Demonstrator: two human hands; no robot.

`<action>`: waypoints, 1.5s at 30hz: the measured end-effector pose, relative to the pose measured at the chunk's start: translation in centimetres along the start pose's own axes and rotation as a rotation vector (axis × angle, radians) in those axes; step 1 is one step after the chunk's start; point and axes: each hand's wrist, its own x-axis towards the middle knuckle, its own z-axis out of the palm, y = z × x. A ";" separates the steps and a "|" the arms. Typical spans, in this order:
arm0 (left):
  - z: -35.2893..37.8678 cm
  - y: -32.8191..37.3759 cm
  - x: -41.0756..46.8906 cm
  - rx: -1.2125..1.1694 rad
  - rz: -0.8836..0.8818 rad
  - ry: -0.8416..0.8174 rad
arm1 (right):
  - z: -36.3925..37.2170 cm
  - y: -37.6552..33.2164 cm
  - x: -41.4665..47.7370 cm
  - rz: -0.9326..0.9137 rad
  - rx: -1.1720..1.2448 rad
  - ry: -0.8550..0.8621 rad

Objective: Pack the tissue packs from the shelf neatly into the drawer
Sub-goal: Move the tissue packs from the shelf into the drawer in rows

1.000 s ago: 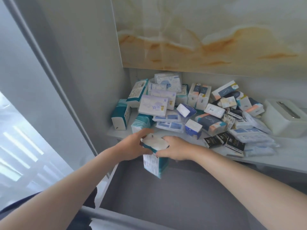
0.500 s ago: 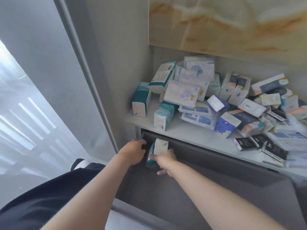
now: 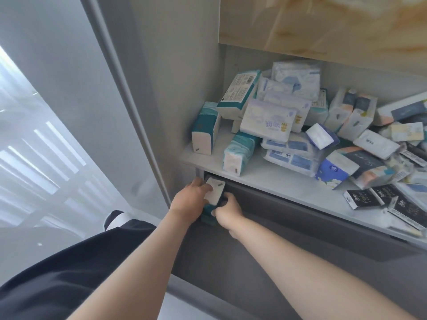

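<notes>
A teal-and-white tissue pack stands on end in the far left corner of the open grey drawer, just under the shelf edge. My left hand grips its left side and my right hand grips its right side, fingers curled round it. The pack's lower part is hidden between my hands. On the white shelf above lies a loose heap of several tissue packs in white, teal, blue and black wrappers.
A grey cabinet side wall rises on the left of shelf and drawer. A marbled panel overhangs the shelf. The drawer's front rim is near me. Black small packs lie near the shelf's front edge at the right.
Both hands carried the teal pack down from the shelf edge and leftward into the drawer's far left corner. The camera view swung left and lower.
</notes>
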 end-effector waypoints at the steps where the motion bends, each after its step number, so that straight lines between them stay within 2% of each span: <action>1: 0.0 0.1 0.0 0.013 0.001 0.008 | -0.2 0.0 -0.1 -0.009 -0.001 -0.025; 5: -0.9 0.9 0.1 0.032 -0.044 -0.086 | -2.8 -0.2 -1.5 -0.101 -0.141 -0.137; 7: -2.3 1.6 0.5 0.058 -0.069 -0.189 | -4.5 -0.8 -2.1 -0.202 -0.306 -0.091; 9: -4.0 2.6 1.1 0.072 -0.097 -0.215 | -6.3 -1.9 -2.9 -0.358 -0.426 0.023; 11: -6.0 3.9 1.7 0.042 -0.133 -0.119 | -8.1 -3.3 -3.7 -0.525 -0.468 0.182; 14: -8.8 6.1 2.4 -0.140 -0.169 0.161 | -10.6 -5.5 -4.3 -0.688 -0.444 0.389; 16: -9.5 7.0 2.9 -0.348 -0.162 0.247 | -11.8 -6.9 -4.1 -0.663 -0.395 0.404; 20: -8.7 7.9 2.7 -0.591 -0.141 0.074 | -12.0 -8.1 -3.3 -0.478 -0.332 0.053; 21: -8.3 8.0 2.5 -0.617 -0.130 0.065 | -11.7 -8.0 -3.2 -0.466 -0.348 0.009; 26: -8.2 7.4 1.4 -0.638 -0.159 0.290 | -10.6 -7.5 -4.3 -0.533 -0.331 0.075; 30: -9.4 7.6 0.2 -0.652 -0.091 0.401 | -10.3 -7.3 -5.3 -0.709 -0.390 0.156; 33: -10.5 7.8 -0.3 -0.664 -0.055 0.450 | -10.1 -7.2 -5.6 -0.820 -0.453 0.137; 37: -10.8 7.7 -1.0 -0.721 -0.050 0.279 | -10.8 -7.4 -5.7 -0.810 -0.524 0.137; 40: -11.4 7.9 -1.5 -0.701 0.053 0.229 | -11.6 -7.9 -6.0 -0.811 -0.457 0.138; 42: -12.3 7.4 -1.5 -0.583 0.132 0.196 | -12.2 -8.2 -6.3 -0.787 -0.357 0.107; 45: -12.3 6.5 -1.2 -0.256 0.199 0.066 | -12.7 -8.5 -5.8 -0.686 -0.300 -0.001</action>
